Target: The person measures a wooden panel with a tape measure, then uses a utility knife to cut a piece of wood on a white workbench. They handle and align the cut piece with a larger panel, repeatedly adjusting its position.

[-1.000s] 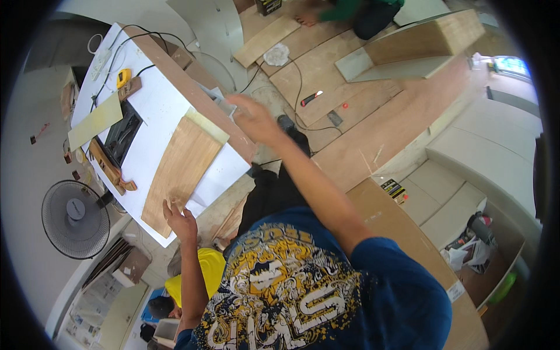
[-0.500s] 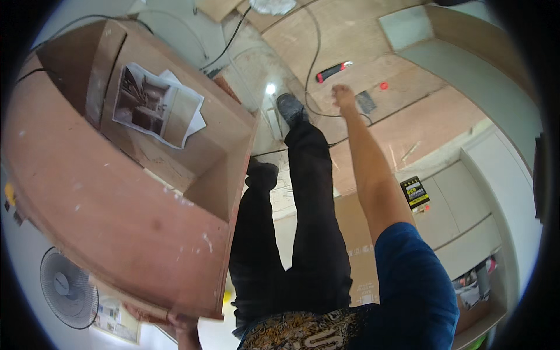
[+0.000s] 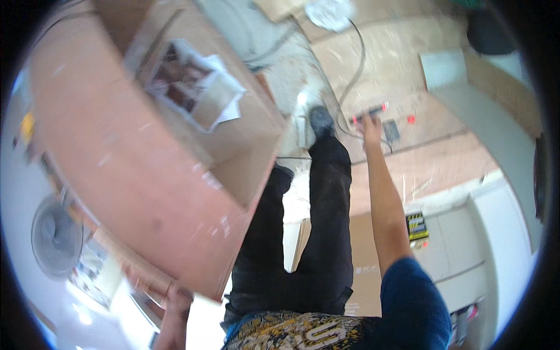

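Note:
My right hand (image 3: 371, 129) reaches down to the plywood floor, its fingers closed on a red-and-black utility knife (image 3: 360, 116); motion blur softens the grip. Close beside it lie a small dark grey rectangular piece (image 3: 391, 131) and a round red cap (image 3: 411, 119). At the lower left my left hand (image 3: 179, 298) grips the near edge of a large curved plywood cabinet (image 3: 146, 198), though its fingertips are partly hidden. Inside the open cabinet rest printed picture sheets (image 3: 189, 87).
A dark cable (image 3: 356, 81) runs across the floor near my shoe (image 3: 321, 121). Flat cardboard (image 3: 364, 256) and a black-and-yellow box (image 3: 416, 226) lie to the right. A standing fan (image 3: 56, 236) is at far left. A pale curved panel (image 3: 490, 128) borders the right.
My right hand has come down onto the utility knife and closed on it; the knife has shifted slightly toward me. My left hand stays at the cabinet edge. The whole view has shifted.

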A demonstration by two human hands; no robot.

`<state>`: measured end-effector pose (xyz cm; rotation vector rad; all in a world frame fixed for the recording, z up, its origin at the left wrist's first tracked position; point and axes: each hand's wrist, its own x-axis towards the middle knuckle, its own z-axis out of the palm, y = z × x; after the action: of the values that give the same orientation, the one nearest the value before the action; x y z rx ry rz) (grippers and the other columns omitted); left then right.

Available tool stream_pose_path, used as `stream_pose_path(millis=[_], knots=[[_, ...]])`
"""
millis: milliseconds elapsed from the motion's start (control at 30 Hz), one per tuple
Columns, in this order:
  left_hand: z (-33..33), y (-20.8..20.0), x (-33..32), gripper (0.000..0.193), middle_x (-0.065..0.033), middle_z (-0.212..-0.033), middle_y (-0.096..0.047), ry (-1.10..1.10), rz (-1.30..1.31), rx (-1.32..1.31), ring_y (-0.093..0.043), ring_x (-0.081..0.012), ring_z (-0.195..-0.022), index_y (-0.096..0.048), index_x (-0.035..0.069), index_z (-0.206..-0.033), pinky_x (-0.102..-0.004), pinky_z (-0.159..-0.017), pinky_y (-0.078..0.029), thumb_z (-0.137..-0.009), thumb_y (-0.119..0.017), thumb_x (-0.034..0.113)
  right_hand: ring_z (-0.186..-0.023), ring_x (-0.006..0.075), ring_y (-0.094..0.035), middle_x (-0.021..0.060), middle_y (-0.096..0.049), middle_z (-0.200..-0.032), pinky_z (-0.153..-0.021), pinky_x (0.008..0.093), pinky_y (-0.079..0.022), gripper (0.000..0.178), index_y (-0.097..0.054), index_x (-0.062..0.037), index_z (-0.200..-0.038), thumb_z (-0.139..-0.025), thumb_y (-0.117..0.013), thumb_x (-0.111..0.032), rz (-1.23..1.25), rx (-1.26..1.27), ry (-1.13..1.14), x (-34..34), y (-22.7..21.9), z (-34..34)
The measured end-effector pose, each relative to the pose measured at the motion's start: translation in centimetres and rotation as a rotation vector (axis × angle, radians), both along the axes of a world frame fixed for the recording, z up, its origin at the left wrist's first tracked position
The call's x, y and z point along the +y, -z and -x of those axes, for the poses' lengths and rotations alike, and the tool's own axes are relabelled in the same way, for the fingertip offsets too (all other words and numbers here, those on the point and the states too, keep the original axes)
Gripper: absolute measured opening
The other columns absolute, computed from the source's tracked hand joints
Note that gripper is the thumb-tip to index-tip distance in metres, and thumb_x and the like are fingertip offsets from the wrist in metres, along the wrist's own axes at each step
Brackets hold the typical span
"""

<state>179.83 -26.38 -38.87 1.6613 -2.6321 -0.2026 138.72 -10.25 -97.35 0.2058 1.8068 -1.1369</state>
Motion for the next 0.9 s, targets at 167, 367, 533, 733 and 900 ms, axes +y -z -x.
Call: stream_pose_path(millis=[167,367,533,733,900], knots=[[-0.4,-1.1,0.4,0.081,-0.03,-0.168,-0.021,0.032,0.046,-0.016,-0.018,-0.0508,-0.155,-0.033,0.002,-0.161,-0.0614,-0.124,-0.013,-0.098,-0.056,0.048,-0.085,0.0101,-0.058,0.0004,-0.058,-0.094,-0.076,0.0274,-0.052,0.023,-0.059,-0.0067,-0.109,-0.099,-0.069,-0.026,0.237,-0.183,-0.322,0.3,-31.8,-6.6],[1.0,-10.9,2.0,0.052,-0.0209,-0.134,-0.062,-0.107,-0.357,0.546,-0.055,-0.043,-0.129,-0.06,0.002,-0.135,-0.0513,-0.11,-0.04,-0.094,-0.071,0.031,-0.088,0.0112,-0.059,0.0023,-0.061,-0.097,-0.076,0.0278,-0.051,0.026,-0.059,-0.0051,-0.113,-0.094,-0.075,-0.014,0.585,-0.233,-0.59,-4.6,-64.6,-16.3],[0.2,-14.8,5.9,0.059,-0.0122,-0.119,-0.066,-0.309,-0.788,1.252,-0.064,-0.0149,-0.108,-0.051,-0.001,-0.143,-0.0301,-0.09,-0.053,-0.101,-0.069,0.037,-0.091,0.013,-0.061,0.0066,-0.066,-0.101,-0.079,0.0294,-0.051,0.027,-0.062,-0.0009,-0.115,-0.094,-0.074,-0.011,0.733,0.052,-1.019,-7.4,-69.4,-24.8],[-12.1,-14.8,6.3,0.044,-0.0074,-0.101,-0.069,-0.652,-0.725,1.461,-0.07,-0.0151,-0.091,-0.058,-0.002,-0.124,-0.0319,-0.075,-0.057,-0.103,-0.064,0.036,-0.104,0.0168,-0.067,0.0122,-0.07,-0.122,-0.088,0.0313,-0.054,0.043,-0.058,0.0019,-0.134,-0.097,-0.073,-0.012,0.778,-0.18,-1.354,-9.8,-73.7,-34.9],[-33.5,-9.6,-0.1,0.037,-0.0282,-0.094,-0.071,-0.716,0.06,0.572,-0.069,-0.0457,-0.09,-0.064,-0.002,-0.11,-0.0553,-0.08,-0.053,-0.097,-0.062,0.033,-0.111,0.0231,-0.068,0.0139,-0.066,-0.132,-0.089,0.0347,-0.056,0.051,-0.051,-0.0009,-0.143,-0.105,-0.064,-0.032,0.285,-0.211,-1.292,-7.8,-67.3,-36.7]])
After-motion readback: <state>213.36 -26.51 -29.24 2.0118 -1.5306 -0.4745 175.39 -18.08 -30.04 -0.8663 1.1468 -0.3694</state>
